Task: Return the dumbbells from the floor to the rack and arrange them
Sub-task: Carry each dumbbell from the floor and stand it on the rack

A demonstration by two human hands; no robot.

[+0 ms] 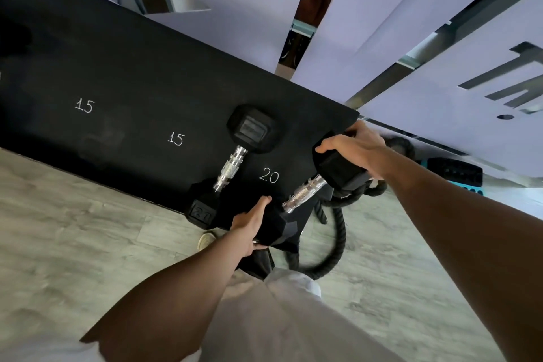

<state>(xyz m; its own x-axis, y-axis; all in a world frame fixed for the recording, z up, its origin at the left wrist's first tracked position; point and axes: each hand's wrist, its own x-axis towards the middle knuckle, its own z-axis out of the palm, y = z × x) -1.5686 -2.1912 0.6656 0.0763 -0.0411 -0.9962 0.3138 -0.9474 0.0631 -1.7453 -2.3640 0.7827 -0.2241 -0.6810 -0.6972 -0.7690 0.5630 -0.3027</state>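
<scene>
Nearest, at lower centre, the left hand (252,222) cups the near head of a dumbbell (305,192); the right hand (355,145) grips its far head at centre right. Its handle runs lower left to upper right, over the right end of the black rack (117,82) by the chalked "20" (269,176). A second dumbbell (232,167) lies just left. Beyond are pale floor (73,229), rope (335,232) and white wall (426,23).

Two dumbbells (235,161) — perhaps one rope (338,232).
</scene>
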